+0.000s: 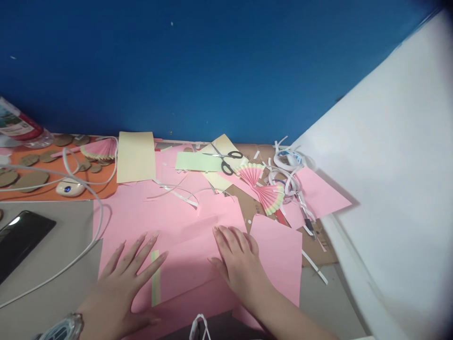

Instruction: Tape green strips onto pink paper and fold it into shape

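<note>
My left hand [129,274] lies with its fingers spread on pink paper [191,259]; a watch [62,329] is on that wrist. A narrow yellow-green paper strip [156,283] is on the pink sheet beside my left index finger. My right hand [239,257] rests palm down on the same pink paper, fingers slightly curved and fairly close, with nothing seen in its grip. Another pink sheet [279,259] is to its right. Beyond the hands, black-handled scissors [226,160] lie open on a light green paper piece [198,162].
Pleated pink-and-yellow paper fans [264,189], tape rolls [288,160], a pen [307,217] and paper scraps clutter the back right. A yellow sheet [136,158] stands near the blue wall [212,71]. Leftward are a phone [24,241], white cable [101,222] and bottle [24,125].
</note>
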A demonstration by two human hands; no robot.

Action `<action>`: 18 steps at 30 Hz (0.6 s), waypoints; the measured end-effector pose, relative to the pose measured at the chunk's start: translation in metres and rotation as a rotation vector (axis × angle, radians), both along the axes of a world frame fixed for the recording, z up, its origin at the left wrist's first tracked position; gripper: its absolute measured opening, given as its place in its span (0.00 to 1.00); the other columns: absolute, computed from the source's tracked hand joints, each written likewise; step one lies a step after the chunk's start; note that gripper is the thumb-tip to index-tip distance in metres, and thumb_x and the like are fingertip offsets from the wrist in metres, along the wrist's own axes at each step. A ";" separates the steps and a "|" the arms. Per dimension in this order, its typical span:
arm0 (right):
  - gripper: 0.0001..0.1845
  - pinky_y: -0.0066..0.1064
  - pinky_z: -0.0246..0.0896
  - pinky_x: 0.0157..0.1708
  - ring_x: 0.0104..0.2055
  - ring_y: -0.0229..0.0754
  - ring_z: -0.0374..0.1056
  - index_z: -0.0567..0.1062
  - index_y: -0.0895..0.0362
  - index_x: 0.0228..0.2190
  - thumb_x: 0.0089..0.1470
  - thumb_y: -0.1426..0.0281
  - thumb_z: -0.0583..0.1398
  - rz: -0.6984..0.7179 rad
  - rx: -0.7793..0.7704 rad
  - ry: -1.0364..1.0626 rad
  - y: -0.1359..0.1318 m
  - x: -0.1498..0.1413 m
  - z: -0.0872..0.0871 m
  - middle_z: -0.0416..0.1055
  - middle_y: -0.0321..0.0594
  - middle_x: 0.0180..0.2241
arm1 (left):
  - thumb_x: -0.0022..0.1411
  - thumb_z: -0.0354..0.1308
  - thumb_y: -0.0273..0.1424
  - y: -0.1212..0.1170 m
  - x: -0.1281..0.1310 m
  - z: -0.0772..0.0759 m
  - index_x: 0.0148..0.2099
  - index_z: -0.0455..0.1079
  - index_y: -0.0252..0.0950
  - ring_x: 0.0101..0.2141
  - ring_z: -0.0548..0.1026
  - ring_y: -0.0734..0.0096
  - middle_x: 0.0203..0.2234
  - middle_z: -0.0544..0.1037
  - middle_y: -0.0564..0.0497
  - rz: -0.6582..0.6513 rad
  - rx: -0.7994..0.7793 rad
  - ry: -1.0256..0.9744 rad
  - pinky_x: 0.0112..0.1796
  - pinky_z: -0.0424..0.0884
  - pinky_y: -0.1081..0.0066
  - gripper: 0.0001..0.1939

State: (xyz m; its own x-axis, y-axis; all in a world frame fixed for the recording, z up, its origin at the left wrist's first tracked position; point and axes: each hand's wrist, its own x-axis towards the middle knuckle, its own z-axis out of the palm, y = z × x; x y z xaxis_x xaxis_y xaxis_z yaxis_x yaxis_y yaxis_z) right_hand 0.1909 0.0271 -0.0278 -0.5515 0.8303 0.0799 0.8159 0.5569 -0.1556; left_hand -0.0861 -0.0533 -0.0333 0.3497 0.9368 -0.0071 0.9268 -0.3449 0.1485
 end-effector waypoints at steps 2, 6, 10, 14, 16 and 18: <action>0.26 0.43 0.42 0.52 0.54 0.48 0.54 0.61 0.57 0.56 0.59 0.59 0.51 -0.002 -0.007 0.004 0.000 0.000 0.001 0.64 0.40 0.54 | 0.39 0.54 0.62 0.000 -0.001 0.000 0.61 0.55 0.53 0.60 0.53 0.46 0.63 0.49 0.49 0.011 -0.005 -0.013 0.57 0.43 0.49 0.46; 0.26 0.43 0.42 0.52 0.54 0.48 0.54 0.62 0.56 0.56 0.59 0.58 0.50 -0.001 -0.020 0.000 0.000 0.000 0.001 0.64 0.39 0.55 | 0.38 0.54 0.63 0.001 0.000 0.000 0.61 0.55 0.52 0.60 0.51 0.46 0.63 0.49 0.47 0.008 -0.020 -0.035 0.57 0.42 0.49 0.48; 0.26 0.44 0.42 0.52 0.54 0.49 0.53 0.62 0.56 0.56 0.59 0.59 0.50 0.003 -0.018 -0.004 0.000 0.001 0.001 0.63 0.40 0.55 | 0.37 0.54 0.63 0.002 0.000 0.001 0.60 0.56 0.52 0.60 0.52 0.46 0.63 0.49 0.47 0.011 -0.022 -0.066 0.57 0.41 0.49 0.49; 0.26 0.43 0.43 0.52 0.54 0.49 0.53 0.62 0.57 0.56 0.59 0.59 0.50 0.014 0.003 -0.014 0.001 0.002 0.001 0.63 0.41 0.55 | 0.37 0.54 0.64 0.003 0.002 0.004 0.60 0.56 0.51 0.60 0.52 0.46 0.63 0.49 0.47 0.015 -0.042 -0.069 0.57 0.42 0.49 0.48; 0.25 0.44 0.43 0.52 0.54 0.49 0.53 0.63 0.58 0.56 0.59 0.60 0.49 0.017 0.004 -0.025 0.001 0.002 0.001 0.63 0.42 0.55 | 0.36 0.54 0.64 0.003 0.006 0.006 0.59 0.59 0.51 0.60 0.53 0.46 0.63 0.51 0.46 0.050 -0.025 -0.111 0.57 0.43 0.48 0.48; 0.25 0.44 0.43 0.51 0.54 0.50 0.53 0.63 0.58 0.55 0.60 0.62 0.49 0.015 -0.001 -0.028 0.002 0.002 0.001 0.63 0.42 0.55 | 0.34 0.53 0.65 0.003 0.010 0.008 0.57 0.62 0.50 0.59 0.53 0.46 0.62 0.53 0.46 0.085 -0.002 -0.153 0.57 0.43 0.48 0.48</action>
State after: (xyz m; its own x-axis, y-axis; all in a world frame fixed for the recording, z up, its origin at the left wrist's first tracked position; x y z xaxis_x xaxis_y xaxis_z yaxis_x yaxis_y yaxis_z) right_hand 0.1934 0.0287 -0.0270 -0.5661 0.8219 0.0636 0.8113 0.5692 -0.1339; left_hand -0.0756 -0.0505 -0.0253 0.2663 0.9631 0.0384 0.9192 -0.2658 0.2906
